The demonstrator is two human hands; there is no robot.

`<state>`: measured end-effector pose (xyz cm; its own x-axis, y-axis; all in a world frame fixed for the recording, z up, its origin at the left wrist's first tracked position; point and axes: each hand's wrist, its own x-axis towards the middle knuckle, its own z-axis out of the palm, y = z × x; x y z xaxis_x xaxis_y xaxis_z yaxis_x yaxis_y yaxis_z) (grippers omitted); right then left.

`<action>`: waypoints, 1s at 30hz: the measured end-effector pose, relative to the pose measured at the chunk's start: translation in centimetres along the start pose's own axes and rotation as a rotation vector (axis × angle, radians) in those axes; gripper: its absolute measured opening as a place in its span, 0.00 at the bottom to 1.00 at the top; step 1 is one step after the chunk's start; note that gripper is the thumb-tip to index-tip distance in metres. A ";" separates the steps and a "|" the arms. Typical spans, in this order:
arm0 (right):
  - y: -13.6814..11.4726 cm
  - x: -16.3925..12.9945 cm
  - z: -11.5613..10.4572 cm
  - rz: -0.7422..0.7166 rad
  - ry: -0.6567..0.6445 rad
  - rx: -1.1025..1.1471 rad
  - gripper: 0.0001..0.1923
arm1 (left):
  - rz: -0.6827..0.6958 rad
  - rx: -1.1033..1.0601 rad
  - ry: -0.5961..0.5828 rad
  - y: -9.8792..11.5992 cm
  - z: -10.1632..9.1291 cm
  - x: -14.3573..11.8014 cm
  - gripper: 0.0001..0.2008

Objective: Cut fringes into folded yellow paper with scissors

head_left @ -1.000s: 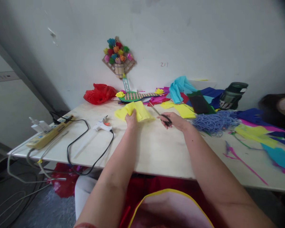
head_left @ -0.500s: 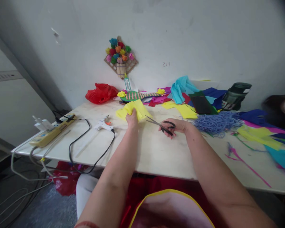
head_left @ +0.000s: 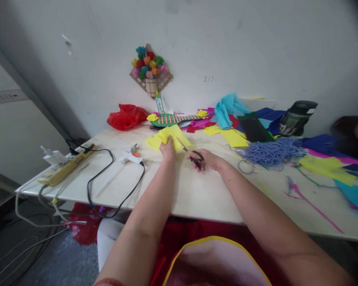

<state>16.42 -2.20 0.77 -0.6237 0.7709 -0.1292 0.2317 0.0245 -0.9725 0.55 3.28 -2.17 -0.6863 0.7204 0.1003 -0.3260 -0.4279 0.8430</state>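
Pale, paint-streaked tabletop (head_left: 197, 190) against a grey wall, craft litter along its far edge.

Left hand (head_left: 168, 146) lies palm down on the near edge of a folded sheet of soft yellow paper (head_left: 167, 136), fingers curled over it. The paper sits flat on the table at centre, toward the far side. The press looks meant to pin it so it cannot slide or unfold; the hand is closed down on the sheet rather than lifting it.

Right hand (head_left: 207, 159) grips black-handled metal scissors (head_left: 191, 155), fingers through the loops, just right of the left hand. Blades point far-left, their tips at the right edge of the yellow paper. Blades appear slightly parted, though too small to be sure. The angle suits a cut into the sheet's free side, away from the holding fingers.

Left of the hands: a white glue gun (head_left: 130, 157) with black cord, and a yellowed power strip (head_left: 66, 167) near the left edge, apart from the paper.

Right: a tangle of blue-violet string (head_left: 271, 151), loose coloured paper sheets (head_left: 235, 137), a dark green flask (head_left: 296, 118). A red plastic bag (head_left: 125, 116) lies far left, below a paper-flower wall ornament (head_left: 149, 71).
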 end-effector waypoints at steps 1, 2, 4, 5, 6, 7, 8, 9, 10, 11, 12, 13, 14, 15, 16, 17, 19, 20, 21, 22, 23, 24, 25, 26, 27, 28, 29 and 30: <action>0.0 0.0 0.1 -0.002 0.007 0.006 0.19 | 0.002 -0.020 0.001 0.0 0.0 0.0 0.13; 0.0 0.1 0.1 -0.005 0.011 0.011 0.19 | 0.003 -0.034 0.001 -0.1 0.0 0.0 0.13; 0.0 0.1 0.1 -0.007 0.015 0.018 0.18 | 0.007 -0.043 -0.001 -0.2 0.0 0.1 0.12; 0.0 0.1 0.2 -0.006 0.016 0.021 0.18 | 0.009 -0.043 -0.002 -0.3 0.0 0.1 0.12; 0.0 0.1 0.2 -0.006 0.017 0.022 0.18 | 0.011 -0.038 -0.002 -0.3 -0.1 0.1 0.11; 0.0 0.1 0.2 -0.006 0.019 0.023 0.18 | 0.014 -0.032 0.001 -0.3 -0.1 0.1 0.11; -0.1 0.1 0.2 -0.006 0.019 0.023 0.18 | 0.016 -0.024 0.007 -0.3 -0.1 0.1 0.11; -0.1 0.1 0.3 -0.006 0.018 0.022 0.18 | 0.016 -0.018 0.015 -0.3 -0.1 0.1 0.11; -0.1 0.1 0.3 -0.006 0.017 0.021 0.18 | 0.013 -0.015 0.025 -0.3 -0.1 0.1 0.11; -0.1 0.1 0.3 -0.007 0.016 0.021 0.18 | 0.009 -0.014 0.031 -0.3 -0.1 0.1 0.11; -0.1 0.1 0.3 -0.009 0.016 0.020 0.18 | 0.004 -0.017 0.037 -0.2 -0.1 0.1 0.11; -0.1 0.2 0.4 -0.011 0.017 0.018 0.19 | 0.000 -0.021 0.040 -0.2 0.0 0.0 0.11; -0.1 0.2 0.4 -0.014 0.020 0.014 0.19 | -0.003 -0.023 0.041 -0.1 0.0 0.0 0.11; -0.1 0.2 0.5 -0.016 0.026 0.011 0.19 | 0.000 -0.022 0.042 -0.1 0.0 -0.1 0.11; -0.1 0.2 0.6 -0.018 0.032 0.010 0.19 | 0.003 -0.019 0.042 0.0 0.1 -0.1 0.11; -0.2 0.2 0.6 -0.019 0.038 0.010 0.19 | 0.006 -0.016 0.042 0.0 0.1 -0.2 0.11; -0.2 0.2 0.8 -0.021 0.048 0.020 0.19 | 0.008 -0.011 0.045 0.0 0.1 -0.2 0.11; -0.3 0.2 0.9 -0.023 0.052 0.027 0.19 | 0.007 -0.009 0.047 0.0 0.1 -0.2 0.11; -0.3 0.2 0.9 -0.025 0.056 0.033 0.18 | 0.002 -0.005 0.049 0.0 0.1 -0.2 0.11; -0.2 0.3 1.0 -0.025 0.060 0.036 0.18 | -0.003 0.001 0.052 0.1 0.1 -0.2 0.12; -0.2 0.3 1.0 -0.026 0.063 0.036 0.18 | -0.008 0.008 0.056 0.1 0.0 -0.2 0.12; -0.1 0.4 1.0 -0.026 0.066 0.035 0.18 | -0.015 0.016 0.058 0.1 0.1 -0.3 0.12; -0.1 0.5 1.0 -0.028 0.069 0.032 0.18 | -0.022 0.023 0.060 0.2 0.1 -0.3 0.12; 0.0 0.5 1.0 -0.033 0.070 0.029 0.19 | -0.027 0.032 0.064 0.3 0.1 -0.4 0.12; 0.1 0.6 0.9 -0.039 0.071 0.028 0.19 | -0.034 0.042 0.070 0.4 0.1 -0.4 0.12; 0.1 0.6 0.9 -0.044 0.073 0.028 0.19 | -0.041 0.054 0.078 0.5 0.1 -0.5 0.11; 0.2 0.7 0.9 -0.047 0.074 0.028 0.19 | -0.049 0.067 0.086 0.7 0.2 -0.6 0.11; 0.2 0.7 0.9 -0.047 0.075 0.026 0.19 | -0.056 0.078 0.093 0.8 0.2 -0.7 0.11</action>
<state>15.36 -2.26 0.30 -0.5755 0.8148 -0.0697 0.1834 0.0456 -0.9820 0.91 2.57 -1.47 -0.7271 0.6865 0.0056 -0.3165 -0.3424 0.8846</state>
